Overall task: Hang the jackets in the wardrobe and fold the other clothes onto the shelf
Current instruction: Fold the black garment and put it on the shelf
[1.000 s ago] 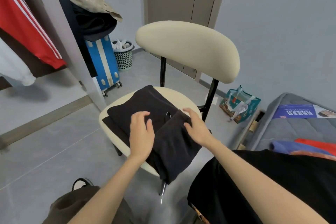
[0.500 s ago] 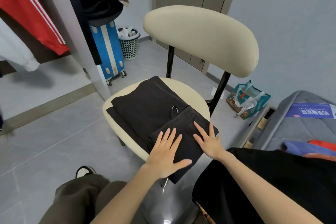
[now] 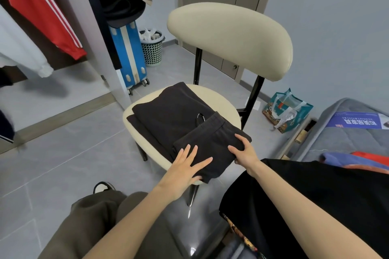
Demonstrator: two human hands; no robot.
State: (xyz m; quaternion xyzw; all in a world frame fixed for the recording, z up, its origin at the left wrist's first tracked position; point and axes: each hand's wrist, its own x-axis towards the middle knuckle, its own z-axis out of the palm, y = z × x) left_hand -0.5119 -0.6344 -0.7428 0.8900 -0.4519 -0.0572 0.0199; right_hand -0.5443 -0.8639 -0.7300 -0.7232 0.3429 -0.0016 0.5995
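Entry, head view. The black trousers (image 3: 189,124) lie folded on the chair (image 3: 221,99) seat, waistband end doubled over on top, near corner overhanging the front edge.

Change noted over the last 1 s:
- 1 s back both grips were bringing the waistband section over the rest.
- 0.5 s back both lay flat with fingers spread, pressing the fold down.
- Now the right grip (image 3: 242,151) has slid to the right edge of the bundle and its fingers curl round that edge; we read it as taking hold of the black trousers.
- The left grip (image 3: 187,166) is unclenched, fingers straight and flat on the top layer, thumb at the near edge. It holds nothing.

Our judgement: the folding of this piece is finished and we are at the pick-up. The left grip likely needs to get under the near edge so that the layers lift as 1 stack; a lift from the right edge alone could let the fold fall open.

Elsewhere: a red jacket (image 3: 42,10) already hangs in the wardrobe at left. More clothes (image 3: 349,159) lie on the bed (image 3: 347,139) at right, so the task is only partly done. We cannot see the target shelf.
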